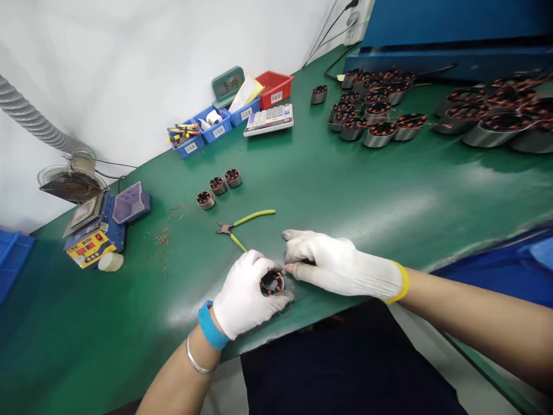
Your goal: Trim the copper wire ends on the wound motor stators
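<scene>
My left hand point(254, 294), in a white glove with a blue wristband, is wrapped round a small motor stator point(272, 283). Copper windings and a dark core show inside its metal ring. Just to the right is my gloved right hand point(330, 262), with its index finger stretched out and its thumb apart from it. The thumb tip is close to the stator's rim; whether it touches a wire there I cannot tell. Beyond my left hand lie cutting pliers point(253, 216) with green handles spread, one handle end hidden behind that hand.
Three small stators point(218, 185) stand beyond the pliers, near wire scraps point(163, 236). Larger stators point(375, 109) crowd the far right. Along the wall are blue bins point(218, 128), a red bin point(274, 89), a calculator point(268, 119) and a clock point(228, 85). A soldering unit point(93, 245) stands left.
</scene>
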{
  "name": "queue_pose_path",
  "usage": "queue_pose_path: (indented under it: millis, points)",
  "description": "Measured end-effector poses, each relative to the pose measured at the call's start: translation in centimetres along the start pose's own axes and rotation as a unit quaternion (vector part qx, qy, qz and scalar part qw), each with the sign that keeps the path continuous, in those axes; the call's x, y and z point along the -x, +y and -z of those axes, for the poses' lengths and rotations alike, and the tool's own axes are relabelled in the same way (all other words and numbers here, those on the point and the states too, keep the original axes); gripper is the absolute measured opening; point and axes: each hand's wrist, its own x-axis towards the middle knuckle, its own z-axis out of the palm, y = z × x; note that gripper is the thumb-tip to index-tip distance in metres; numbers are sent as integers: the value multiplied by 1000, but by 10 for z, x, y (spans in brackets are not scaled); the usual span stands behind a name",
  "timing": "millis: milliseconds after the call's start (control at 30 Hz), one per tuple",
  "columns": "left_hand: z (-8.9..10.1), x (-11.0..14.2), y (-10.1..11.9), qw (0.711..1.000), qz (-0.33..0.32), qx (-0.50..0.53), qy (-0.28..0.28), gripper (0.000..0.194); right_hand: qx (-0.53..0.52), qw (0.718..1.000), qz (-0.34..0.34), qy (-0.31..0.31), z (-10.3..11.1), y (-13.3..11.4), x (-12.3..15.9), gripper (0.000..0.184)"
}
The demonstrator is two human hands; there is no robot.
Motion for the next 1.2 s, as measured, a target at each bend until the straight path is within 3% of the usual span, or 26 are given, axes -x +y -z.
queue_pose_path:
  millis: [300, 433, 600, 700, 833, 900, 1000, 1100, 1200]
  points:
    - [-13, 2, 10, 999, 6, -33, 33, 11, 108, 985, 99, 85, -11, 2, 4, 16]
    - [-24, 3, 8, 998, -5, -36, 60, 10, 104, 985, 97, 102, -16, 4, 6, 14]
    - [-22, 5, 6, 998, -9, 33, 62, 7, 76, 986, 99, 107, -19, 4, 16, 15]
    - [-19, 3, 9, 993, 17, 93, 65, 12, 74, 976, 133, 155, -27, -3, 25, 19]
    - [-17, -4, 12, 992, 98, 81, 14, 22, 73, 944, 193, 256, -44, -16, 33, 24]
    - [-14, -6, 12, 991, 119, 68, 0, 24, 61, 937, 220, 263, -44, -18, 35, 26]
    - [0, -5, 12, 983, 128, 127, -10, 4, 49, 934, 263, 236, -29, -12, 39, 25]
    - [21, 1, 14, 967, 148, 199, -52, 58, 130, 908, 325, 230, -11, -2, 40, 25]
    - [32, 6, 16, 968, 177, 156, -86, 73, 224, 889, 349, 192, -8, -1, 34, 29]
